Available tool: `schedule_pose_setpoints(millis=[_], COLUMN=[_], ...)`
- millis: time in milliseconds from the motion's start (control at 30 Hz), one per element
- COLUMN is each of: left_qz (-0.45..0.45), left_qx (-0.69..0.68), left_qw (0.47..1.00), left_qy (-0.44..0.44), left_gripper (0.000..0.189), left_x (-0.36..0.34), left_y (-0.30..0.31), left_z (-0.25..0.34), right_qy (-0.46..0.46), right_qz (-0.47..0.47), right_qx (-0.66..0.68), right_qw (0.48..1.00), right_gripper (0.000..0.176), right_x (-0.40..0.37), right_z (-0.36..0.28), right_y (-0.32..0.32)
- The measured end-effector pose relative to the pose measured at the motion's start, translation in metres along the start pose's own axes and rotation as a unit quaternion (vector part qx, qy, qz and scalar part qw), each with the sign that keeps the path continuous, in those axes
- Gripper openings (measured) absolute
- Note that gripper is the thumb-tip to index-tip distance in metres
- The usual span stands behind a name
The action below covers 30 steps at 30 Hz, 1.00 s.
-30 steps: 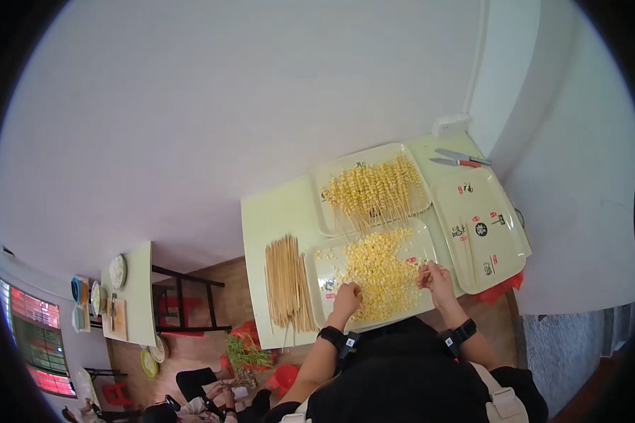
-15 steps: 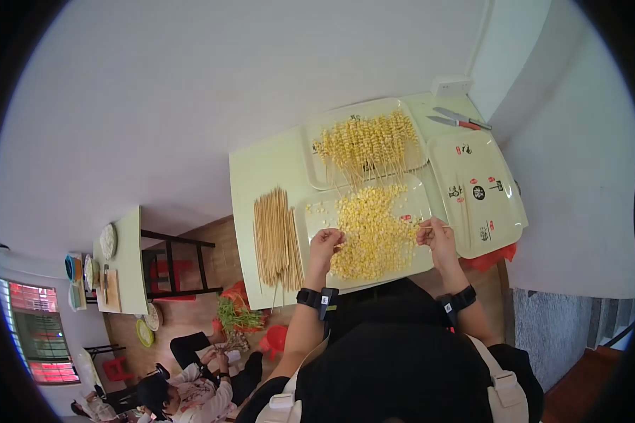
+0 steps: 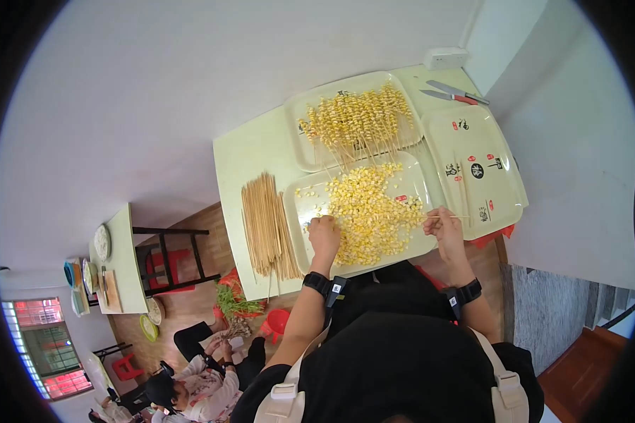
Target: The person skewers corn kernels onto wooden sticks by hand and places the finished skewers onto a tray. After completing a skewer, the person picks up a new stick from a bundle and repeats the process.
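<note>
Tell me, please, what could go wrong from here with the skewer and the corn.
The thin skewer in the right hand might prick the left hand, which rests among the corn pieces. The corn tray lies at the near edge of the table, so pieces could get pushed off.

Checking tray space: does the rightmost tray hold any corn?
No, the rightmost tray shows only printed marks, no corn.

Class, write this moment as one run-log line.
left hand: on corn pieces, near tray | right hand: pinching skewer | bare sticks: left of tray | filled skewers: far tray
</note>
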<state>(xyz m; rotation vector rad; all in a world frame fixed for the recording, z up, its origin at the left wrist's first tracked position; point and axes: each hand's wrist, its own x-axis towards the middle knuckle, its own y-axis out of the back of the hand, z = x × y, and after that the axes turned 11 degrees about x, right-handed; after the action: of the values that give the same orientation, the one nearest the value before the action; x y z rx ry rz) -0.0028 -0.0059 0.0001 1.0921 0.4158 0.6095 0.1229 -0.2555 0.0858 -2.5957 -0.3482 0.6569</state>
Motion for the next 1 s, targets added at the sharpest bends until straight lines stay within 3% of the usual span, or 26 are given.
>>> schedule_pose_setpoints(millis=[67,133,167,233,267,333,367,433,533,667,733,767,833,933,1000], left_qz=[0.004,-0.084,-0.086,-0.106,-0.107,0.063,0.06,0.045,-0.037,-0.044,-0.103,-0.103,-0.006,0.065,0.052], left_qx=[0.023,0.026,0.026,-0.043,-0.041,-0.049,-0.047,-0.024,0.035,0.057,-0.134,-0.133,-0.104,-0.078,-0.059], left_qw=[1.0,0.996,0.996,0.993,0.993,0.997,0.997,0.996,0.997,0.996,0.985,0.985,0.991,0.982,0.98], left_qy=[0.003,0.024,0.024,0.021,0.021,0.014,0.012,-0.074,-0.061,-0.058,0.033,0.033,-0.08,-0.157,-0.18], left_gripper=[0.018,0.015,0.015,0.013,0.013,0.011,0.011,0.011,0.012,0.012,0.012,0.012,0.01,0.013,0.016], left_x=[0.005,0.008,0.008,0.011,0.011,0.011,0.013,0.016,0.013,0.01,0.012,0.012,0.014,0.017,0.023], left_y=[-0.002,-0.008,-0.011,-0.01,-0.009,0.002,0.0,-0.004,-0.01,-0.007,-0.009,-0.011,-0.011,-0.009,-0.014], left_z=[0.005,-0.001,-0.005,-0.008,-0.008,0.002,0.003,0.003,0.011,0.014,0.007,0.006,0.008,0.03,0.034], right_qy=[0.007,0.015,0.013,0.014,0.013,0.014,0.013,0.009,0.005,0.018,0.012,0.012,0.016,-0.003,-0.001], right_qz=[0.009,0.017,0.019,0.03,0.03,0.036,0.039,0.028,0.027,0.018,0.014,0.014,0.012,0.012,0.009], right_qx=[0.002,-0.003,-0.003,0.006,0.008,0.006,0.008,0.015,0.012,0.018,0.021,0.022,0.019,0.02,0.025], right_qw=[1.0,1.0,1.0,0.999,0.999,0.999,0.999,0.999,1.0,1.0,1.0,1.0,1.0,1.0,1.0], right_gripper=[0.032,0.032,0.032,0.032,0.032,0.033,0.033,0.033,0.034,0.033,0.033,0.033,0.032,0.032,0.032], right_x=[0.001,-0.003,-0.003,-0.001,0.0,0.0,0.0,0.001,0.001,0.001,0.002,0.003,0.002,0.001,0.0], right_z=[-0.004,-0.008,-0.007,-0.006,-0.006,-0.007,-0.008,-0.008,-0.01,-0.009,-0.006,-0.003,0.0,0.0,-0.003], right_y=[0.005,0.007,0.009,0.015,0.014,0.014,0.013,0.01,0.002,0.001,0.002,0.003,0.005,-0.001,-0.005])
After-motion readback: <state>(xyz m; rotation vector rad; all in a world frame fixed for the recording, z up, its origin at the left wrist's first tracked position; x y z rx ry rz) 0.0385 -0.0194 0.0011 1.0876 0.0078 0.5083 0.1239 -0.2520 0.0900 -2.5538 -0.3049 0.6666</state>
